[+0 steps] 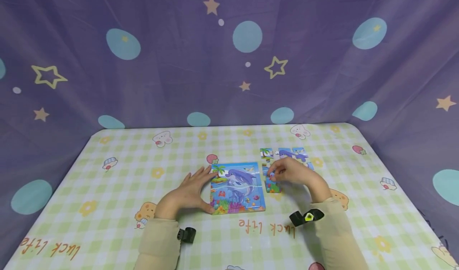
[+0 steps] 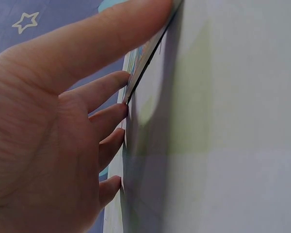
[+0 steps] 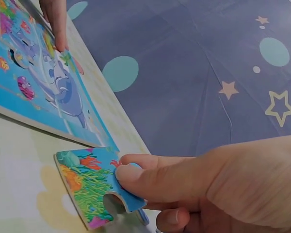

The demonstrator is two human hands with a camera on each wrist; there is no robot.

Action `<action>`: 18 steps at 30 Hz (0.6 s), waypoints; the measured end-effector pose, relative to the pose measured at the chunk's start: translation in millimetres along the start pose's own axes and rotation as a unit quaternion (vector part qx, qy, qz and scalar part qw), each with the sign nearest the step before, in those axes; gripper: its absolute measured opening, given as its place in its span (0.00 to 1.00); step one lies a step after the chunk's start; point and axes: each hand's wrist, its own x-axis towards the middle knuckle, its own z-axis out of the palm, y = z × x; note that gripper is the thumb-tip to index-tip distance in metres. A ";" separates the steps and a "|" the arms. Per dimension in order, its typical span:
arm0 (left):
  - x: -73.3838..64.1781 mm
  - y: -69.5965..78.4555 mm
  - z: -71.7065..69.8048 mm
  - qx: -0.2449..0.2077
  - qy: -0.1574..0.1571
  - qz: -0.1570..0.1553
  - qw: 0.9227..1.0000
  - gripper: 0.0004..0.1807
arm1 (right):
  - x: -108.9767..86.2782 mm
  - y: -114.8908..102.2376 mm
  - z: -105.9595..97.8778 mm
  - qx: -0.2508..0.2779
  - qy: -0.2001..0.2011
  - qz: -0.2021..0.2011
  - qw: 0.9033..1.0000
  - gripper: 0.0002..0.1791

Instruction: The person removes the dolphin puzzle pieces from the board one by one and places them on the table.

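A square dolphin puzzle board [image 1: 236,188] lies flat on the table. My left hand [image 1: 190,192] rests along its left side, thumb at the near corner and index finger at the far one. In the left wrist view the left hand [image 2: 48,126] has its fingers spread and fairly straight against the board's edge. To the right of the board, my right hand [image 1: 292,172] pinches a jigsaw piece [image 3: 87,187] between thumb and fingers. Green seaweed and orange coral are printed on that piece. The right hand hides part of the loose pieces around it.
Several loose puzzle pieces [image 1: 285,153] with palm and dolphin prints lie beyond the right hand. A checked cloth [image 1: 118,194] covers the table. Behind its far edge hangs a purple curtain [image 1: 172,78]. Each wrist bears a black camera mount [image 1: 186,235].
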 end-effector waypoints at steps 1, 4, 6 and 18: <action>-0.1 0.1 0.0 0.000 0.000 -0.001 1.000 0.62 | 0.1 -0.3 0.3 -0.002 0.000 0.001 1.000 0.07; 0.0 0.1 0.2 0.001 0.001 -0.002 1.000 0.62 | 1.0 0.0 1.5 -0.012 0.005 0.005 1.000 0.07; 0.2 -0.1 0.5 0.004 0.002 -0.002 1.000 0.62 | 1.9 0.7 2.3 -0.017 0.008 0.010 1.000 0.07; -2.9 4.1 -1.8 0.001 -0.003 -0.004 1.000 0.62 | 4.5 0.2 6.4 -0.026 0.018 0.035 0.999 0.08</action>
